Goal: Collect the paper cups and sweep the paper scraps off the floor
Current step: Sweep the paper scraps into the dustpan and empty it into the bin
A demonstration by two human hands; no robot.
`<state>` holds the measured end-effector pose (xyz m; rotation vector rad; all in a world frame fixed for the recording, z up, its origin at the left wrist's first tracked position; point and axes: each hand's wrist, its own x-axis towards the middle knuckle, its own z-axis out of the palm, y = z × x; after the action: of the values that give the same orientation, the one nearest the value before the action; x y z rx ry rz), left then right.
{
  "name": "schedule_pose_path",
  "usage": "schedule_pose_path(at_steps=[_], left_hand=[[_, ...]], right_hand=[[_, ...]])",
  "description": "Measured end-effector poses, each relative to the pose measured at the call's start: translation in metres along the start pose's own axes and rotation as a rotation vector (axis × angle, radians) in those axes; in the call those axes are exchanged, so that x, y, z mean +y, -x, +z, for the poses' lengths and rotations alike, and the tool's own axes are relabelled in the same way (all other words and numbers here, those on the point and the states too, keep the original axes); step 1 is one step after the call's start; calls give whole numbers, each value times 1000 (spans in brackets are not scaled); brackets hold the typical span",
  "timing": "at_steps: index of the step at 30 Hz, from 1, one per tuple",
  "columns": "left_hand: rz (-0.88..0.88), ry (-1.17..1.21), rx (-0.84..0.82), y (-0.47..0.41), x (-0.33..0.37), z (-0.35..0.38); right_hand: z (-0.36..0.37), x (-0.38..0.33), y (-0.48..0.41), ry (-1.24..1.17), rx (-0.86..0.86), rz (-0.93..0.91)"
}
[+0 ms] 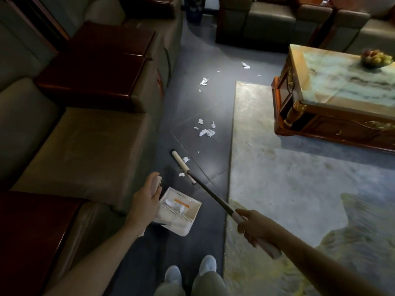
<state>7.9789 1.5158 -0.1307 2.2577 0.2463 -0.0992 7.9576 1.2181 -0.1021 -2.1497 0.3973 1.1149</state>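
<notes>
"Head view first: what did the scraps look like?"

"White, torn and crumpled. The paper scraps (206, 132) lay scattered along the dark floor (192, 103). One cluster lay between the sofa and the rug, more lay farther off, and two small bits lay right beside the broom head (181, 164). A few sat in the dustpan (183, 210)."

"And my hands?"

"Your right hand (253, 226) had its fingers wrapped round the broom's pale grip. The dark shaft ran forward and left to the head on the floor. Your left hand (145, 200) gripped the dustpan's upright handle, with the pan below it. The main cluster lay well ahead of both hands, beyond the broom head."

"Anything in the way?"

"The sofa (85, 146) hemmed the strip on your left and the rug (288, 178) edged it on the right. A marble-topped coffee table (342, 82) carrying a fruit bowl (377, 58) stood farther right. Your shoes (173, 274) stood behind the dustpan."
</notes>
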Motion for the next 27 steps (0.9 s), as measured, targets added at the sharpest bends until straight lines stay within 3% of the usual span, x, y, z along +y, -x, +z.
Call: schedule_pose_path(at_steps=[16, 22, 27], left_hand=[[-175, -58, 190, -138, -3, -8], [-269, -42, 211, -139, -5, -4], [-239, -55, 192, -148, -2, -3]], right_hand=[[-150, -107, -202, 294, 71, -6], [-163, -147, -228, 580, -110, -6], [-150, -147, -192, 752, -271, -58]])
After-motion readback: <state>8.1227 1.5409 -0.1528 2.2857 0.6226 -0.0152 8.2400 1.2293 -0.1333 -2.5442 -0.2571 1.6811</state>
